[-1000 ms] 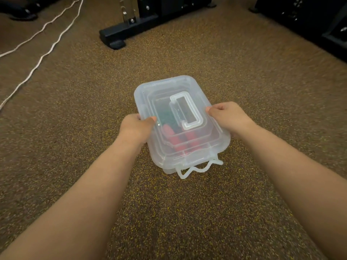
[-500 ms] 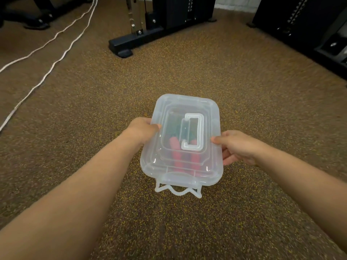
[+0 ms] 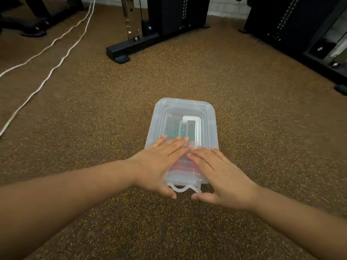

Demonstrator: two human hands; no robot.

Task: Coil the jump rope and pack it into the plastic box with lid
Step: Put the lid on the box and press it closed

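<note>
A clear plastic box [image 3: 210, 117] with its lid on rests on the brown speckled floor. Through the lid I see the jump rope [image 3: 183, 165] inside, red handles near me and a dark green part farther back. A white handle [image 3: 197, 128] lies flat on the lid. My left hand [image 3: 159, 162] and my right hand [image 3: 219, 171] lie flat, palms down, on the near end of the lid, fingers spread. Both thumbs hang by the wavy latch [image 3: 185, 188] at the near edge.
A black gym machine base [image 3: 131, 47] stands ahead at centre. More black equipment [image 3: 309, 34] lines the right side. Two white cords [image 3: 56, 59] run across the floor at the left. A black frame foot [image 3: 33, 29] sits far left.
The box was held at its sides and turned lengthwise. Both hands have now left the sides and lie flat on top of the lid's near end.
</note>
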